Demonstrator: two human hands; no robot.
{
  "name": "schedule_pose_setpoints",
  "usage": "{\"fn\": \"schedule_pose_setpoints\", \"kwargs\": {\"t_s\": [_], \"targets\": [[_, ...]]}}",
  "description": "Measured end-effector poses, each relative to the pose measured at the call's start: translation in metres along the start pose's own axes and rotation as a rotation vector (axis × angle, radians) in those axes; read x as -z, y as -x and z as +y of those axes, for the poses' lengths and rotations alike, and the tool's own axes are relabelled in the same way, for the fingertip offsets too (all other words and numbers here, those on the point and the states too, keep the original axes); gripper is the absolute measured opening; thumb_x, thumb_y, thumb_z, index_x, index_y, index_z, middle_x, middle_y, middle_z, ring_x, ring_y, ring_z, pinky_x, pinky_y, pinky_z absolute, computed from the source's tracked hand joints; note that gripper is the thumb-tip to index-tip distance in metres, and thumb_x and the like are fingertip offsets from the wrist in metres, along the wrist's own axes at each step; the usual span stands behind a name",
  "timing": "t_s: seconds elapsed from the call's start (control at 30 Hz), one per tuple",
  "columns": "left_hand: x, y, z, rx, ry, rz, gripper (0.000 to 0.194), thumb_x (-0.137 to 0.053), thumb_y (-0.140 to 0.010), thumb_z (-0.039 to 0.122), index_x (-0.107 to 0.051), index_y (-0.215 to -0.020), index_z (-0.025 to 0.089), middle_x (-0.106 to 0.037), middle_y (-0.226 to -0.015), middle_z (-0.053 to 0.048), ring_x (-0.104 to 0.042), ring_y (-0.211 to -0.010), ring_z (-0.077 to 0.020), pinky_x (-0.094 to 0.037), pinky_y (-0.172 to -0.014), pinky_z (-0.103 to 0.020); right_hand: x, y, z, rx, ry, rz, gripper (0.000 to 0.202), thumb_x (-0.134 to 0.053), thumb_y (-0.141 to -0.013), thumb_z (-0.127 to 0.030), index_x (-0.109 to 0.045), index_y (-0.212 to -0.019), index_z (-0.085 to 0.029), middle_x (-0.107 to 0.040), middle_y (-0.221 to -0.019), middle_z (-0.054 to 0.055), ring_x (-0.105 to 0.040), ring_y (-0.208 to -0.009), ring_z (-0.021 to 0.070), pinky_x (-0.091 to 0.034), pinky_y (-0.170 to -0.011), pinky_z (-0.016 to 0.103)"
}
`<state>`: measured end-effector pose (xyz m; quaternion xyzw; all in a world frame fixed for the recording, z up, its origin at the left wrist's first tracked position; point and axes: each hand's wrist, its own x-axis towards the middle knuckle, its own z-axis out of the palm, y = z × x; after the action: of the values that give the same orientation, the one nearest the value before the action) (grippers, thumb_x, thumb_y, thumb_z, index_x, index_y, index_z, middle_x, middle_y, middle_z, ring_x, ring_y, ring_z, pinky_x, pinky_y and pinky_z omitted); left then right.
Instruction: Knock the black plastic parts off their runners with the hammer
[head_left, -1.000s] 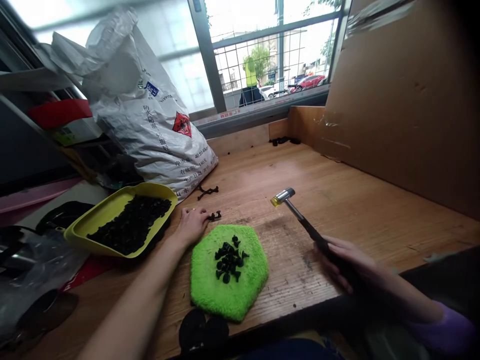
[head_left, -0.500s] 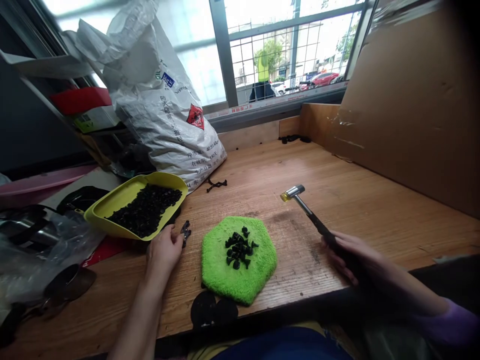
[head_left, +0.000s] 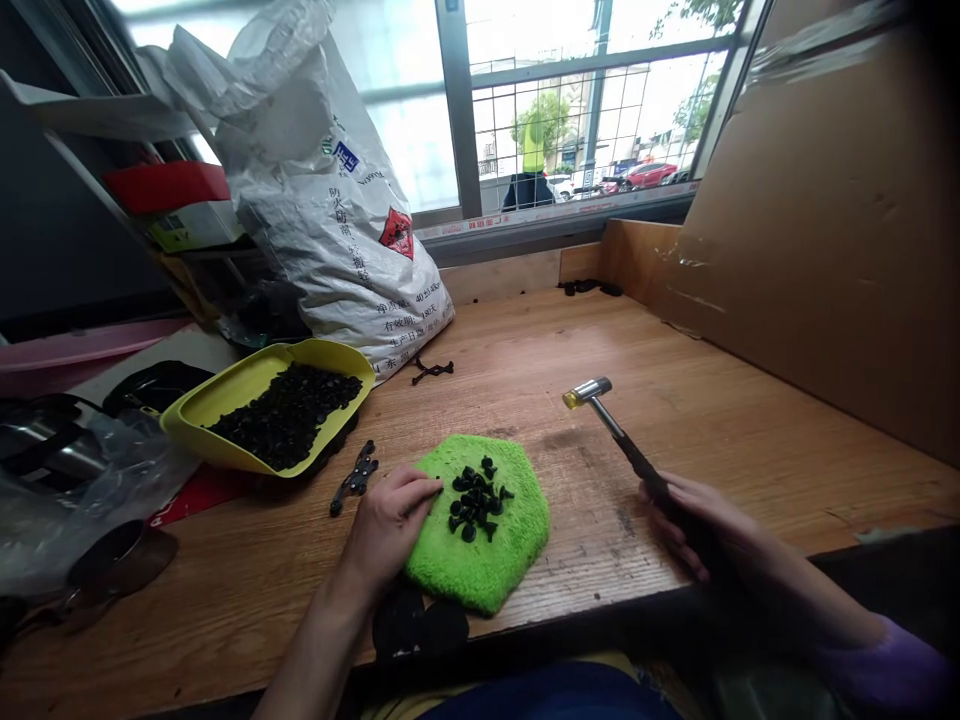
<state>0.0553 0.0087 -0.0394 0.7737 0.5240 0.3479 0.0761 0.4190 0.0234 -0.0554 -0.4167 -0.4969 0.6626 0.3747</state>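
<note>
My left hand (head_left: 388, 522) is over the left edge of a fuzzy green hexagonal pad (head_left: 506, 570). Its thumb and forefinger are pinched together, and a tiny black part (head_left: 439, 484) shows at the tips. Just right of those fingers, a heap of small black stud-like pieces (head_left: 477, 498) lies on the pad. A flat black cross-shaped piece (head_left: 355, 478) rests on the wood left of the hand. My right hand (head_left: 697, 525) grips the black handle of a small hammer (head_left: 634, 452), its metal head with a yellow face raised at the right of the pad.
A yellow scoop-like tray (head_left: 225, 400) full of small black pieces stands at left. Behind it leans a big white sack (head_left: 330, 230). Another black cross-shaped piece (head_left: 433, 371) lies before the sack. Cardboard (head_left: 817, 250) stands at right; black discs (head_left: 420, 625) sit at the front edge.
My left hand has moved right, from beside the tray and the black cross-shaped piece to the green pad. That piece is now uncovered. My right hand keeps hold of the hammer, almost still.
</note>
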Motion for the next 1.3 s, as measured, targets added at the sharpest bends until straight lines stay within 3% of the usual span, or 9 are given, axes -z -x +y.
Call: {"fn": "schedule_pose_setpoints", "kwargs": {"t_s": [0.27,0.4,0.53,0.7,0.83,0.97,1.1,1.23,1.3], "targets": [[0.007,0.007,0.011,0.060,0.054,0.085,0.019,-0.056,-0.079,0.022,-0.069,-0.092,0.022,-0.060,-0.091,-0.006,-0.057,-0.087,-0.0181,-0.047,-0.077,-0.030,0.001,-0.001,0.001,0.011,0.004,0.021,0.034,-0.050,-0.083,-0.051,-0.048,-0.078,-0.018,-0.042,-0.053,-0.004,-0.035,-0.036,0.0068,-0.030,-0.031,0.014],[0.005,-0.002,0.018,0.022,0.014,0.011,0.018,-0.054,-0.081,0.025,-0.068,-0.092,0.023,-0.058,-0.086,-0.005,-0.055,-0.086,-0.0182,-0.045,-0.077,-0.031,-0.002,0.000,-0.002,0.004,0.023,0.012,0.034,-0.051,-0.082,-0.052,-0.050,-0.082,-0.017,-0.043,-0.052,-0.004,-0.036,-0.036,0.0073,-0.031,-0.032,0.015],[0.006,0.001,0.022,0.157,0.082,0.036,0.014,-0.053,-0.082,0.029,-0.062,-0.086,0.019,-0.061,-0.080,-0.004,-0.056,-0.074,-0.0158,-0.044,-0.067,-0.026,-0.003,0.001,-0.003,0.018,0.010,0.017,0.033,-0.050,-0.083,-0.050,-0.051,-0.083,-0.017,-0.042,-0.053,-0.004,-0.035,-0.036,0.0071,-0.031,-0.033,0.015],[0.004,0.009,0.028,0.136,0.094,-0.129,0.013,-0.054,-0.080,0.030,-0.062,-0.079,0.020,-0.062,-0.074,-0.003,-0.057,-0.071,-0.0160,-0.044,-0.067,-0.027,0.005,0.000,0.004,0.011,-0.005,-0.024,0.033,-0.048,-0.085,-0.051,-0.052,-0.084,-0.018,-0.042,-0.053,-0.003,-0.039,-0.036,0.0080,-0.032,-0.032,0.016],[0.005,0.022,0.029,0.148,0.079,-0.093,0.014,-0.052,-0.082,0.028,-0.060,-0.074,0.020,-0.061,-0.073,-0.003,-0.057,-0.071,-0.0162,-0.044,-0.067,-0.027,0.009,-0.002,0.009,0.024,-0.028,-0.014,0.030,-0.048,-0.086,-0.049,-0.051,-0.085,-0.020,-0.043,-0.055,-0.003,-0.039,-0.037,0.0082,-0.031,-0.032,0.016],[0.018,0.034,0.011,0.235,0.019,-0.001,0.015,-0.050,-0.081,0.029,-0.061,-0.086,0.019,-0.063,-0.083,-0.005,-0.058,-0.073,-0.0162,-0.045,-0.065,-0.025,0.007,-0.003,0.010,0.015,-0.030,0.006,0.033,-0.051,-0.082,-0.052,-0.050,-0.076,-0.019,-0.042,-0.053,-0.003,-0.037,-0.034,0.0076,-0.030,-0.031,0.016],[0.042,0.018,-0.030,0.378,-0.379,0.224,0.029,-0.045,-0.081,0.033,-0.064,-0.094,0.014,-0.065,-0.095,-0.013,-0.059,-0.086,-0.0233,-0.044,-0.075,-0.032,0.006,-0.005,0.009,0.017,-0.003,0.002,0.037,-0.051,-0.082,-0.053,-0.047,-0.068,-0.019,-0.042,-0.052,-0.002,-0.038,-0.035,0.0079,-0.030,-0.031,0.017],[0.053,-0.007,-0.063,0.525,-0.534,-0.058,0.026,-0.049,-0.076,0.032,-0.070,-0.080,0.017,-0.068,-0.083,-0.012,-0.060,-0.081,-0.0269,-0.042,-0.071,-0.034,0.005,-0.003,0.008,0.017,0.002,0.010,0.034,-0.050,-0.083,-0.052,-0.049,-0.077,-0.019,-0.043,-0.052,-0.003,-0.039,-0.035,0.0083,-0.030,-0.031,0.017],[0.050,-0.008,-0.066,0.583,-0.401,-0.067,0.020,-0.054,-0.072,0.032,-0.069,-0.075,0.019,-0.068,-0.074,-0.007,-0.060,-0.072,-0.0230,-0.041,-0.065,-0.030,0.004,-0.002,0.007,0.024,0.001,0.024,0.033,-0.049,-0.084,-0.052,-0.049,-0.081,-0.019,-0.042,-0.052,-0.003,-0.039,-0.035,0.0080,-0.031,-0.031,0.016]]}}
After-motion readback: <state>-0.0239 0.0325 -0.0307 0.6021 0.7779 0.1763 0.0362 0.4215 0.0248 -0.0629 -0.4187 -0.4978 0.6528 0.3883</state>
